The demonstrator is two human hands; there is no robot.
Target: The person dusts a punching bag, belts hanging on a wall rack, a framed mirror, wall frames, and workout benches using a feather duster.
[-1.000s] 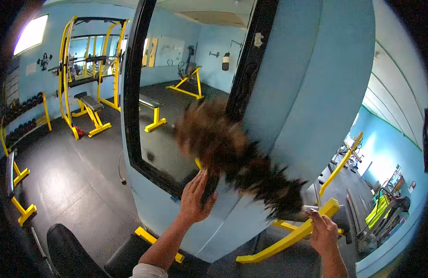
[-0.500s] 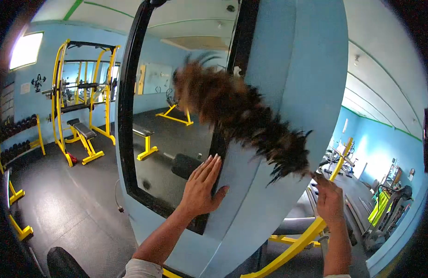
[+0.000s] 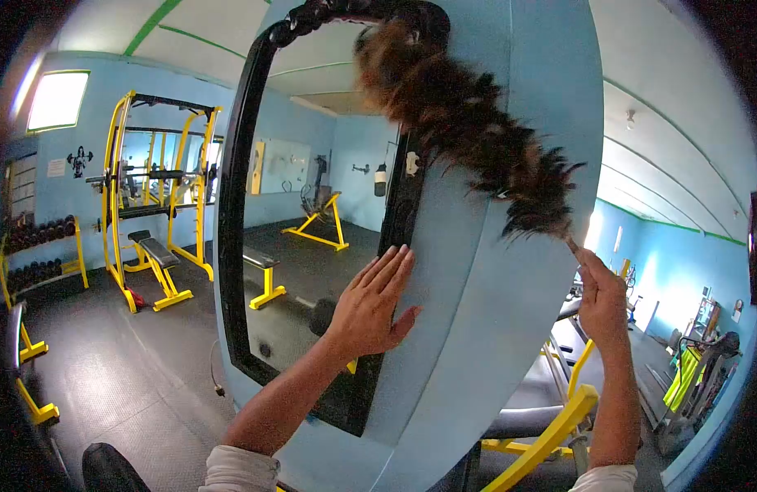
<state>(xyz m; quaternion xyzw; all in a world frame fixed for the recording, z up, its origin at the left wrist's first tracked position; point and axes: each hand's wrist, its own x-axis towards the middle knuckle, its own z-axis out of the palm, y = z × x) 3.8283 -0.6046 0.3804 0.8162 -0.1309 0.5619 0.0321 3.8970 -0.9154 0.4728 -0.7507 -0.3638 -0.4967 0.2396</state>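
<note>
My right hand [image 3: 604, 299] is closed around the thin handle of a brown and black feather duster [image 3: 485, 131]. The duster slants up to the left, its feathers over the upper right part of a black mirror frame [image 3: 233, 246]. My left hand [image 3: 374, 303] lies flat with its fingers stretched out, on the right side of that frame. The mirror [image 3: 313, 197] hangs on a light blue pillar [image 3: 460, 328] and reflects yellow gym equipment. Feathers hide part of the frame's top right corner.
A yellow rack [image 3: 112, 197] and a bench [image 3: 157, 254] stand at the left, beside a dumbbell rack [image 3: 42, 254]. Close to my right arm is a yellow machine frame [image 3: 551, 435]. Farther right stands a treadmill [image 3: 698, 377].
My right hand has moved up and slightly right, carrying the feather duster toward the top of the mirror frame. The left hand still lies on the frame's side; the view has shifted.
</note>
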